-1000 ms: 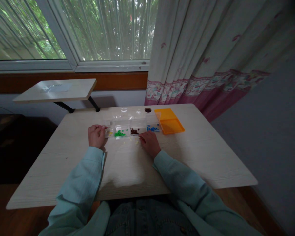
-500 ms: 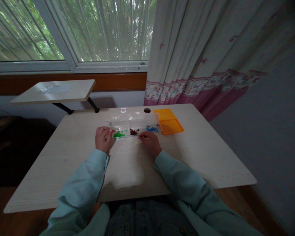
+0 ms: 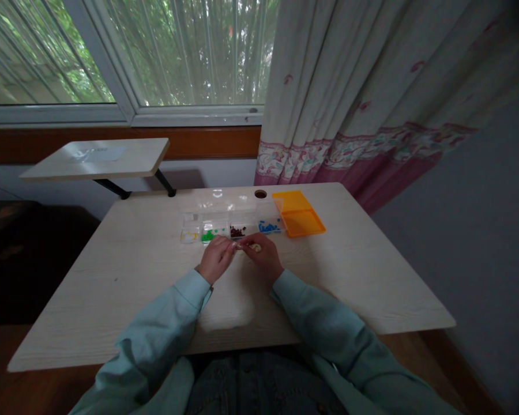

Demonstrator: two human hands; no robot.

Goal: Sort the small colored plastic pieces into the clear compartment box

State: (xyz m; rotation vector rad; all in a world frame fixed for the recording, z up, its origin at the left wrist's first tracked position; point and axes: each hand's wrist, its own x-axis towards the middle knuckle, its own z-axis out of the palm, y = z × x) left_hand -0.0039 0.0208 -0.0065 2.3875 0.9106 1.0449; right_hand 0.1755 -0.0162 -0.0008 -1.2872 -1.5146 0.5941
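A clear plastic box (image 3: 192,221) with a row of compartments lies on the pale wooden table (image 3: 134,271). Its compartments hold yellow, green (image 3: 207,235), dark red (image 3: 237,231) and blue (image 3: 269,226) beads. My left hand (image 3: 215,259) and my right hand (image 3: 263,253) meet just in front of the box, fingertips nearly touching. Both hands are pinched. A few pale beads (image 3: 255,246) lie by or in my right fingers; whether they are held is unclear.
An orange open case (image 3: 300,214) sits right of the box. A round cable hole (image 3: 260,193) is in the table's far edge. A small side shelf (image 3: 97,157) stands beyond the table's left. A window and curtain are behind.
My left hand left the box's left end and moved right to meet my right hand. The yellow compartment is uncovered. My right hand stayed near the loose beads.
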